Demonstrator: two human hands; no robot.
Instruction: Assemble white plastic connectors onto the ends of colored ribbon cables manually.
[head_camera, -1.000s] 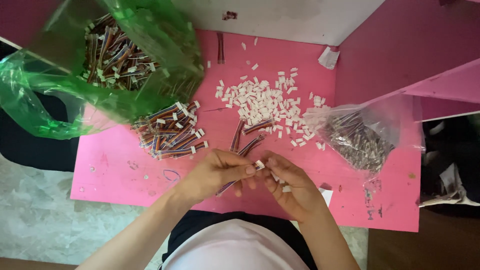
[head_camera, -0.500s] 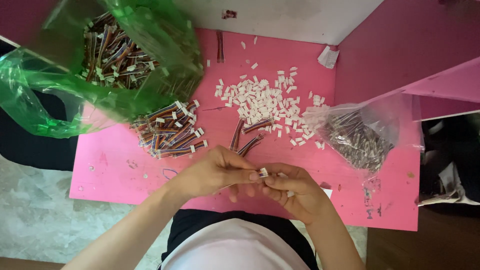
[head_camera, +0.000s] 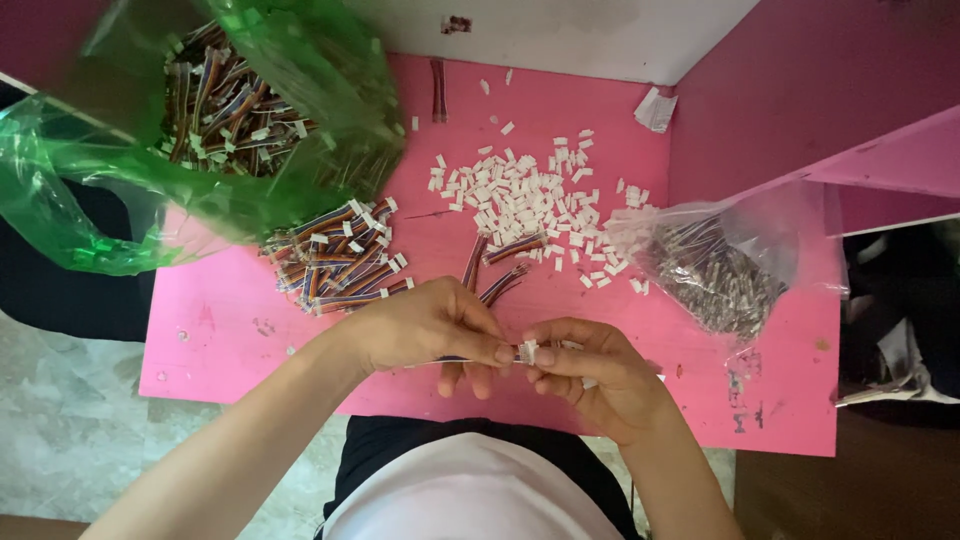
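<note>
Fingertips of left hand (head_camera: 430, 325) and right hand (head_camera: 590, 365) pinch a small white plastic connector (head_camera: 527, 351) on thin striped wires.

Pink table (head_camera: 300, 350), green bag (head_camera: 300, 90), white connectors (head_camera: 520, 195) (small, scattered), multicoloured striped wire bundles (head_camera: 335, 265), clear bag (head_camera: 720, 260), white shirt (head_camera: 470, 495).

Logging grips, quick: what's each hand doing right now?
Left hand: closed, pinching a wire.
Right hand: closed, pinching the white connector.
</note>
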